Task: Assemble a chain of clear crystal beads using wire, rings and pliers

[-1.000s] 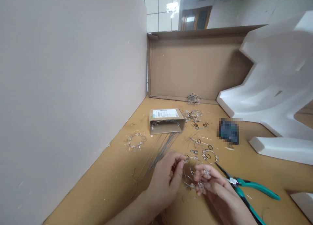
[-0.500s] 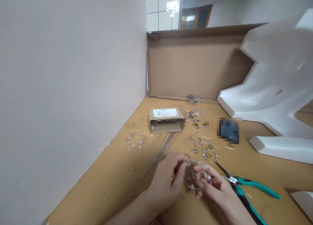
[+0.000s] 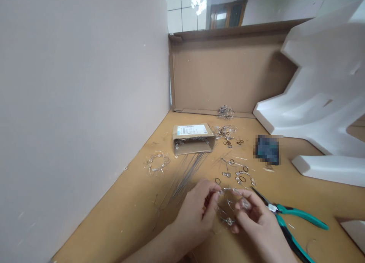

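Note:
Between my two hands is a ring of bent wire with clear beads (image 3: 229, 221) strung along it. My left hand (image 3: 199, 208) pinches its left side near a bead, thumb against forefinger. On the opposite side, the fingers of my right hand (image 3: 253, 217) are closed round the wire at another clear bead. Just right of my right hand, green-handled long-nose pliers (image 3: 273, 208) lie on the table with their jaws pointing up and left. A similar beaded wire ring (image 3: 156, 162) lies farther left. Beyond my hands are small dark rings (image 3: 242, 179) and a curved beaded wire piece (image 3: 253, 181).
A small open cardboard box (image 3: 194, 139) holds clear beads, with a bundle of straight wires (image 3: 189, 175) before it. Beaded wire piles (image 3: 226, 131) sit beside it. A white wall panel (image 3: 85, 84) bounds the left, cardboard (image 3: 228, 72) the back, white foam (image 3: 319, 84) the right.
My right hand has shifted slightly right, and its fingers have changed position on the beaded ring. The ring now shows as a wider loop. My left hand keeps its pinch.

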The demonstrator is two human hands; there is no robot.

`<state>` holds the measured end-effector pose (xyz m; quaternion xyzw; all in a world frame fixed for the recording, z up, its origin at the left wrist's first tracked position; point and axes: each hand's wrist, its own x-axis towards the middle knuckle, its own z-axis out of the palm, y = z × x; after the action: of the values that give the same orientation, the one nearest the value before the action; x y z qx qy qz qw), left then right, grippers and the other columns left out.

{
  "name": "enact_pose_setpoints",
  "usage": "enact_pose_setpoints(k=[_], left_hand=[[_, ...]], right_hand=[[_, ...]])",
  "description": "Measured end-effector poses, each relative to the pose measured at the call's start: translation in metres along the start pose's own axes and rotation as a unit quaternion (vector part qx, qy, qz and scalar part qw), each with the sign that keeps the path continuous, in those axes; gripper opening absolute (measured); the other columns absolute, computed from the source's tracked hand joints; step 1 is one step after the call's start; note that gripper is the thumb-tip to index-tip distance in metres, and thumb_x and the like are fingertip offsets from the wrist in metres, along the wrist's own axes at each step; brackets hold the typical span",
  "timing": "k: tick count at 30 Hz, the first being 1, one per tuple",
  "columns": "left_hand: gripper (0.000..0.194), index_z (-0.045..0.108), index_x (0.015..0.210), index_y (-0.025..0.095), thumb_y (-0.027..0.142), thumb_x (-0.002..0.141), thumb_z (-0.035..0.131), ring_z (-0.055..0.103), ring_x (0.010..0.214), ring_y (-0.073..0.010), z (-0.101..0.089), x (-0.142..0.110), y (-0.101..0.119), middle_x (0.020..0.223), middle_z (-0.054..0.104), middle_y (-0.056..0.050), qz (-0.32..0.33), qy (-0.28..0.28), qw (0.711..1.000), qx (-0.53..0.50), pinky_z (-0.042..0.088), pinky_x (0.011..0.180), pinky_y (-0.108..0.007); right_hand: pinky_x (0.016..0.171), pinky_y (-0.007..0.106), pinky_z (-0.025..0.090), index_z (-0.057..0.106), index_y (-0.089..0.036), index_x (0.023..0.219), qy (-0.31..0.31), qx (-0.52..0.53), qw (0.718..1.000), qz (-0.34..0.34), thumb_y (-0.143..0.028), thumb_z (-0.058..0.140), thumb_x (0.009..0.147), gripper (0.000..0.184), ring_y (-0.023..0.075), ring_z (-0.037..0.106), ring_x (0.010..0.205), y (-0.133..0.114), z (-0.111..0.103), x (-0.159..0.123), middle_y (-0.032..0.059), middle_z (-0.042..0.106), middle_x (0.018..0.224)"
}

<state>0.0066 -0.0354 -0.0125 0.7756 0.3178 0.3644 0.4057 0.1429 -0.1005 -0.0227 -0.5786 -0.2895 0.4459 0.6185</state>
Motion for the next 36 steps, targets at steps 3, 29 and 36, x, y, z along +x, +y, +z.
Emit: enact_pose_setpoints(k=[3, 29, 36], left_hand=[[0.016, 0.053, 0.096, 0.02, 0.028, 0.089, 0.041, 0.05, 0.062, -0.0102, 0.002, -0.001, -0.002, 0.077, 0.056, -0.001, -0.009, -0.001, 1.0, -0.018, 0.039, 0.056, -0.021], [0.013, 0.052, 0.096, 0.022, 0.026, 0.09, 0.042, 0.051, 0.064, -0.0097, -0.001, -0.004, -0.002, 0.079, 0.054, 0.0, 0.003, 0.002, 0.999, -0.032, 0.042, 0.061, -0.021], [0.016, 0.052, 0.096, 0.02, 0.031, 0.09, 0.042, 0.051, 0.058, -0.0082, 0.001, 0.004, -0.004, 0.077, 0.054, 0.0, -0.041, 0.026, 0.993, -0.105, 0.043, 0.054, -0.019]], right_hand=[[0.042, 0.023, 0.038, 0.05, -0.024, 0.096, 0.027, -0.022, 0.999, -0.009, -0.021, 0.063, 0.059, 0.039, 0.0087, 0.046, 0.041, -0.003, 0.003, -0.001, -0.0094, 0.049, 0.06], [0.055, 0.024, 0.045, 0.054, -0.023, 0.104, 0.088, -0.208, 0.966, -0.125, -0.037, 0.052, 0.074, 0.034, 0.0126, 0.051, 0.055, -0.015, 0.01, -0.017, -0.0032, 0.051, 0.065], [0.053, 0.026, 0.049, 0.052, -0.026, 0.111, 0.05, -0.18, 0.976, -0.115, -0.045, 0.057, 0.076, 0.041, 0.0135, 0.057, 0.057, -0.018, -0.01, -0.005, 0.0037, 0.062, 0.093]])
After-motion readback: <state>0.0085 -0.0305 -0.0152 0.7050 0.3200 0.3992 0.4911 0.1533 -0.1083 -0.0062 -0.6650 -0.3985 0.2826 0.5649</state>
